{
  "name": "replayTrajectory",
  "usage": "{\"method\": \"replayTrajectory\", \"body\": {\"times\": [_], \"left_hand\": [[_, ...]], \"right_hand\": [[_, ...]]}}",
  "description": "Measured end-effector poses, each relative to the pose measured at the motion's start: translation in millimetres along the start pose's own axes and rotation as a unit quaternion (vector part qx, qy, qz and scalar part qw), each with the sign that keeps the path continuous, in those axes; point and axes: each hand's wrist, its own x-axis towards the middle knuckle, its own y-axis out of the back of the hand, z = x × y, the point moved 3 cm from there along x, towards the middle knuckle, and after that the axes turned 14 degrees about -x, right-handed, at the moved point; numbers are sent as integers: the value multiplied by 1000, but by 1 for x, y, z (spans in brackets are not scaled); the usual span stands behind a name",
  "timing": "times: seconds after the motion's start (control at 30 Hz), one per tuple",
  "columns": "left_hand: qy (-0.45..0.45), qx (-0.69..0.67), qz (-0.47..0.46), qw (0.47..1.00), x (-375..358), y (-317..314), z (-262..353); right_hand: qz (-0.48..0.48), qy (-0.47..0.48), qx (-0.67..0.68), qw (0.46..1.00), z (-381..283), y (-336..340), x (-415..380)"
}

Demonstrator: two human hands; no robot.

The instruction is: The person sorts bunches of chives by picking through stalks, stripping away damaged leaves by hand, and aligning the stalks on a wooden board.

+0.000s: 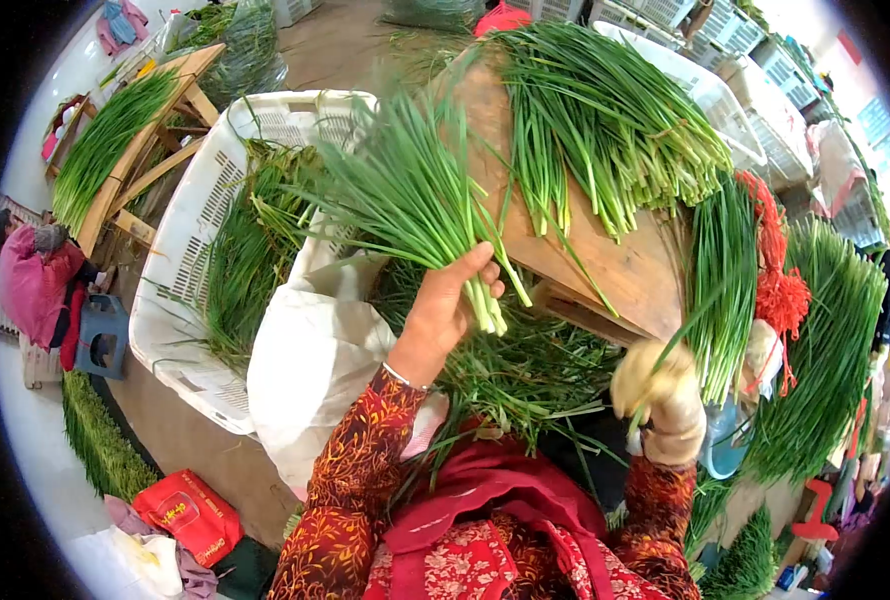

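My left hand (452,305) is closed around the white stem ends of a bunch of green garlic chives (420,205), whose leaves fan up and to the left, blurred at the tips. A pale glove covers my right hand (655,385), smeared by motion to the right of my lap; a yellowish strand shows at its fingers. Between the two hands, a heap of loose leaves (525,375) lies over my lap. Just beyond stands a wooden board (605,265) with a large pile of chives (605,110) on it and a few single stalks near its edge.
A white crate (190,320) of leaves stands at left, white sacking (315,360) beside it. Red ties (777,275) hang at right between chive stacks (815,330). Another person (43,275) sits far left near a chive-laden bench (115,180). A red bag (190,515) lies lower left.
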Motion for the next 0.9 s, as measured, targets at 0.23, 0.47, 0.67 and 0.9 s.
{"method": "replayTrajectory", "body": {"times": [0.23,0.47,0.67,0.9], "left_hand": [[7,56,29,998,-10,2,-26],[33,73,-28,996,-14,6,-25],[-181,51,-88,978,-9,-19,25],[-68,-88,-104,988,-3,-13,22]], "right_hand": [[293,-75,-183,935,-28,9,43],[303,78,-457,833,-26,0,95],[421,-70,-539,726,-46,62,120],[464,-47,-280,839,-31,80,106]]}}
